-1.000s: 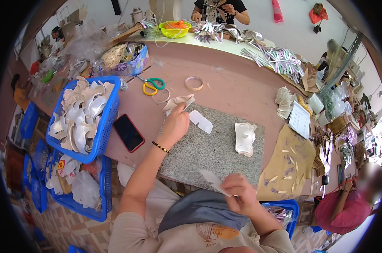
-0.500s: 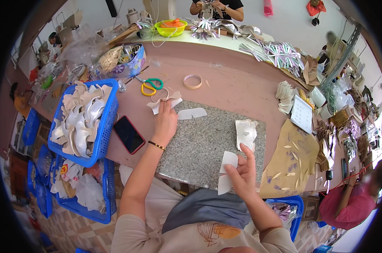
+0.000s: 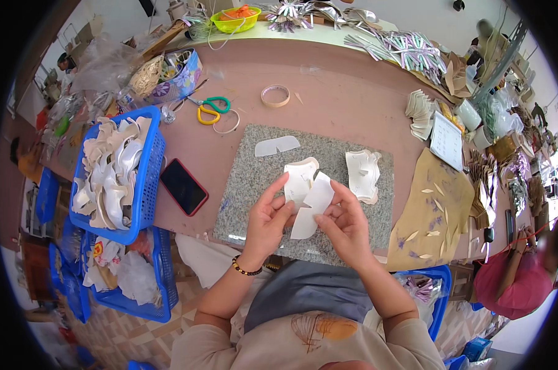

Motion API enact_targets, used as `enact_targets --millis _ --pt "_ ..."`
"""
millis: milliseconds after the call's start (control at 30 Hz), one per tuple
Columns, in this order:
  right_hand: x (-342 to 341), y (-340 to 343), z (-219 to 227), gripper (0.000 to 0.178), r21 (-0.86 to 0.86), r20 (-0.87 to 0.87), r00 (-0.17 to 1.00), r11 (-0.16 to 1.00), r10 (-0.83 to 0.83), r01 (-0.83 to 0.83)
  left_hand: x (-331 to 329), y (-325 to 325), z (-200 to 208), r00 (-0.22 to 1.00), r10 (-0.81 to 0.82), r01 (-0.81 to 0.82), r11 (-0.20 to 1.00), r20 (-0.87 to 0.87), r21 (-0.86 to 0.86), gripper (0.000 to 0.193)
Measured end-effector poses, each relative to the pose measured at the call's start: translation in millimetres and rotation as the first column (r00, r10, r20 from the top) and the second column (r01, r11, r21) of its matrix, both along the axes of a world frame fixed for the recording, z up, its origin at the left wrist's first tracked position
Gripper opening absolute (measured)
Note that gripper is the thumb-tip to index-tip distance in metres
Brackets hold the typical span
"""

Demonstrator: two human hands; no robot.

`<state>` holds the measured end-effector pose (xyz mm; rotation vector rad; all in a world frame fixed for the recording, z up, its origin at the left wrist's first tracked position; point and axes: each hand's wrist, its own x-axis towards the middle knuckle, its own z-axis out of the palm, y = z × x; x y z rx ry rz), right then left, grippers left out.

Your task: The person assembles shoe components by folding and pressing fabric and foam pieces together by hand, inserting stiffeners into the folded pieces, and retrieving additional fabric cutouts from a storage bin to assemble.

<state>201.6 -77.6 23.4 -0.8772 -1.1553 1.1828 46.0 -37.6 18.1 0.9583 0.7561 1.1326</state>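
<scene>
Head view: the left hand has come back from the slab's far corner, bringing a beige-edged white piece behind the notched white piece in the right hand, so the work now seems to involve both together. Thumbs and fingers are narrowed to pinches, each on its own piece, above the grey stone slab on the tabletop.
</scene>
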Motion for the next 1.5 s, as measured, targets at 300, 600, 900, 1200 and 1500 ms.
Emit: enact_targets --millis 300,600,900,1200,1500 --pt "-0.8 6.1 -12.8 0.024 0.122 0.290 0.946 0.986 -0.142 0.110 -0.3 -11.1 -2.7 0.981 -0.129 0.147 0.981 0.145 -0.124 0.038" --pt "-2.7 6.3 -15.0 0.025 0.139 0.297 0.930 0.973 -0.217 0.183 -0.7 -12.6 -10.0 0.988 -0.153 0.153 0.987 -0.002 -0.059 0.038" --pt "-2.9 5.5 -11.2 0.025 0.167 0.321 0.916 0.967 -0.239 0.194 2.5 -15.2 -1.2 0.984 -0.138 0.148 0.985 0.112 -0.092 0.036" --pt "-12.7 0.0 -16.5 0.023 0.205 0.111 0.943 0.936 -0.312 0.286 1.9 -13.2 -1.7 0.999 -0.024 0.023 1.000 -0.033 -0.021 0.037" --pt "-13.4 -6.0 -23.4 0.016 0.099 0.292 0.928 0.973 -0.230 0.209 -4.4 -10.0 -2.9 0.988 -0.076 0.094 0.988 0.138 -0.126 0.037"
